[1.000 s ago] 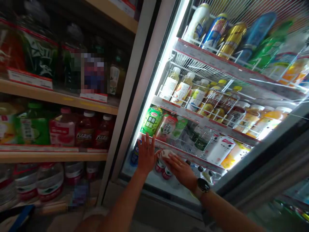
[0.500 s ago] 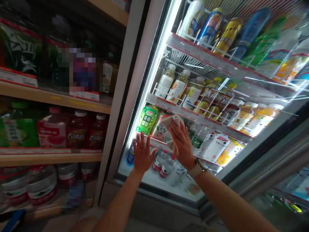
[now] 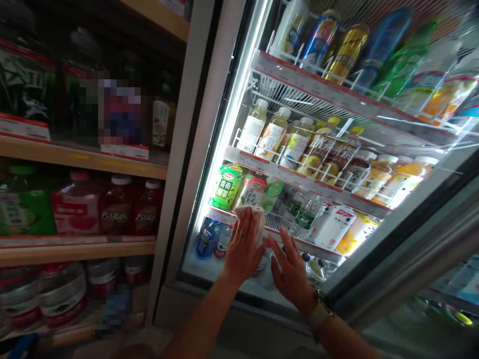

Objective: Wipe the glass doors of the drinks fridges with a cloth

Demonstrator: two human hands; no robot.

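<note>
My left hand lies over a pale cloth, pressing it toward the glass front of a lit drinks fridge. The cloth shows above and beside the fingers, level with the lower shelf. To its right is my right hand, holding nothing, its fingers apart and pointing up and left. A watch sits on that wrist. Behind the glass, close above the cloth, stand a green tea bottle and a red-labelled bottle. Blue-labelled bottles stand low on the left; my hands hide part of the bottom row.
Wooden shelves with several bottles stand to the left of the fridge. A thick metal door frame slants along the right. Wire-fronted shelves inside the fridge hold rows of cans and bottles.
The cloth has passed from my right hand to my left and now sits lower and further left. My right hand has dropped lower, and my left hand has moved right.
</note>
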